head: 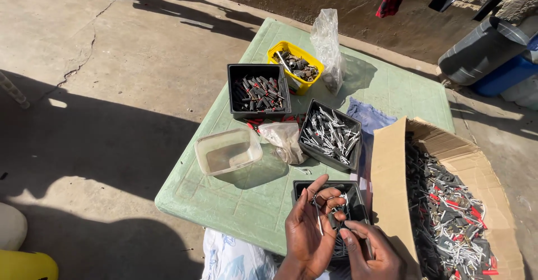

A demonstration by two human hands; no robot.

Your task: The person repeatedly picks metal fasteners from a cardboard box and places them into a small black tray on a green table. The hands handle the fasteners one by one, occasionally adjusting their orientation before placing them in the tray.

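Sorting small metal parts, mid-step by the look of it: left hand is cupped, fingers curled loosely round a thin metal pin, while right hand pinches another small piece just beside it, both over the near black tray at the table's front edge. Next move likely calls for a short drop into the right bin (silver-pin tray is nearest; dark-parts tray and yellow tub sit further back). Open room is tight: cardboard box crowds the right, the clear tub and green table leave space left.
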